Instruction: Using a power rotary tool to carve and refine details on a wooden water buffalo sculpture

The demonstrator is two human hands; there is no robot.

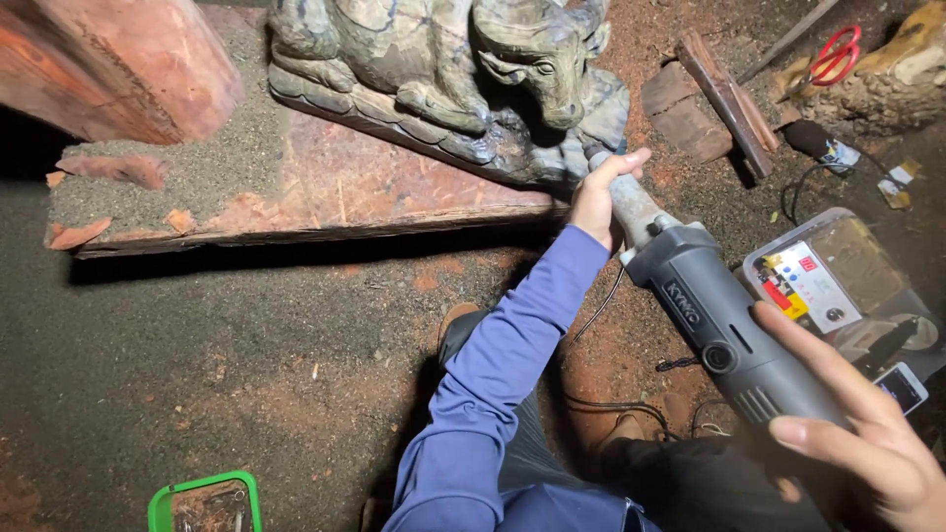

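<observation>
Carved wooden bull (463,79) lies on red slab (335,187), body and head already shaped; base at muzzle still rough, I judge detailing unfinished. Grey grinder (705,310) angled toward carving, tip at base. My left hand (601,197) clenched round grinder neck; right hand (867,433) grips rear housing, fingers extended. Sawdust (631,365) covers floor.

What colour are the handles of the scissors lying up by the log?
Red. The scissors lie at the top right of the head view, beside the log.
</observation>
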